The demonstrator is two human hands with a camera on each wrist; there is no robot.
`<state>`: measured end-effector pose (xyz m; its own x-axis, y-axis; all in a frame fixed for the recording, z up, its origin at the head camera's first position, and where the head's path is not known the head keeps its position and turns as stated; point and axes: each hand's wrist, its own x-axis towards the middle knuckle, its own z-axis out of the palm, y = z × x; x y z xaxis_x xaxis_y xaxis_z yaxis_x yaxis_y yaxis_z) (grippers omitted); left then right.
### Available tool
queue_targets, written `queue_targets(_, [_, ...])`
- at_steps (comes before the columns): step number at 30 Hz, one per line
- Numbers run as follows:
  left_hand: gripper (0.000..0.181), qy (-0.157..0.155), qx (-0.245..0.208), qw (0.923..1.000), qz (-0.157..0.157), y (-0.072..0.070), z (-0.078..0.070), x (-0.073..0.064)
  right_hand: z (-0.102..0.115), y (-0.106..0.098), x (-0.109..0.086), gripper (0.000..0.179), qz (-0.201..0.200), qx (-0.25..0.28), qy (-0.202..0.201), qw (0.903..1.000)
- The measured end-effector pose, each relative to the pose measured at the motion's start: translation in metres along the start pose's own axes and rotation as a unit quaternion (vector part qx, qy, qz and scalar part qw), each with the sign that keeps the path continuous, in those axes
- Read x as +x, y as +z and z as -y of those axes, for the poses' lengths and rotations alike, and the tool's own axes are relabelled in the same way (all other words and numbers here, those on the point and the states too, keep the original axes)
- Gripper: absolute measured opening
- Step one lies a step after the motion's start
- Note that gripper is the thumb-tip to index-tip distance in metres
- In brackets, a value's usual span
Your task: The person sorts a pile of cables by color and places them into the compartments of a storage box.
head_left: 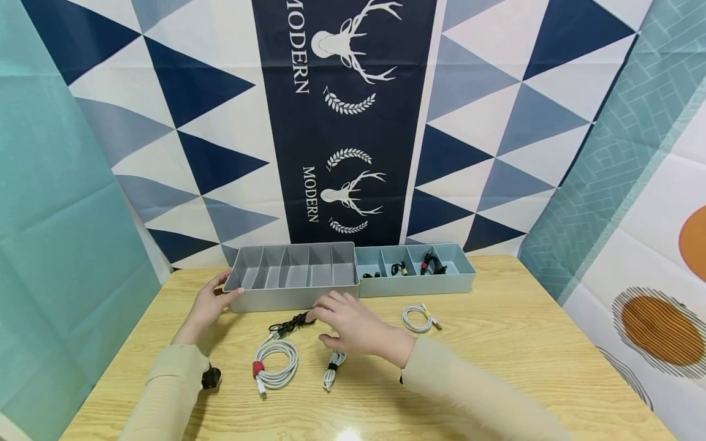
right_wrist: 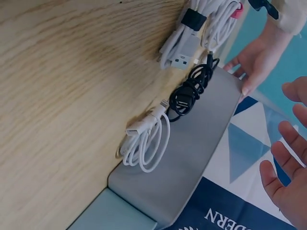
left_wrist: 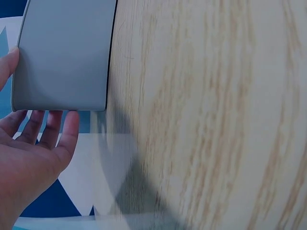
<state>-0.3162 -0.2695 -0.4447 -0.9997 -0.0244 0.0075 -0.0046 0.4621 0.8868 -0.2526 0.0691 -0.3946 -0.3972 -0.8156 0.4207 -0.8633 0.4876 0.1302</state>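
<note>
Left hand (head_left: pixel 209 304) grips gray box (head_left: pixel 292 299); long, smooth-sided, open-topped, five-sectioned.

Cables (head_left: pixel 332 370) on table (head_left: pixel 287 419), before two boxes (head_left: pixel 298 299)

Head high — 2 wrists near tray (head_left: pixel 292 299)

Plain grey on the left box (head_left: pixel 295 299), dusty blue on the right box (head_left: pixel 416 286). White on the large coiled cable (head_left: pixel 295 360), red on its strap (head_left: pixel 257 368); black on the bundled cable (head_left: pixel 285 328). Yellowish wood grain across the table (head_left: pixel 524 331). Navy, blue, white triangles on the backdrop (head_left: pixel 195 86).
</note>
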Motion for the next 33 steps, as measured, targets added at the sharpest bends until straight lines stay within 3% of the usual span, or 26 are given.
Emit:
queue_targets(20, [0.076,0.006,-0.001,1.0000,0.001,0.000,-0.003,-0.003,-0.001,0.029,0.006,0.042,0.084,0.009,0.047,0.9953])
queue_targets(26, [0.084,0.005,0.000,1.0000,0.002,0.000,-0.002,-0.003,-0.001,0.032,0.008,0.043,0.086,0.013,0.055,0.9947])
queue_targets(33, [0.082,0.010,-0.011,0.9999,0.007,-0.001,-0.002,-0.004,-0.003,0.043,0.008,0.043,0.100,0.002,0.065,0.9929])
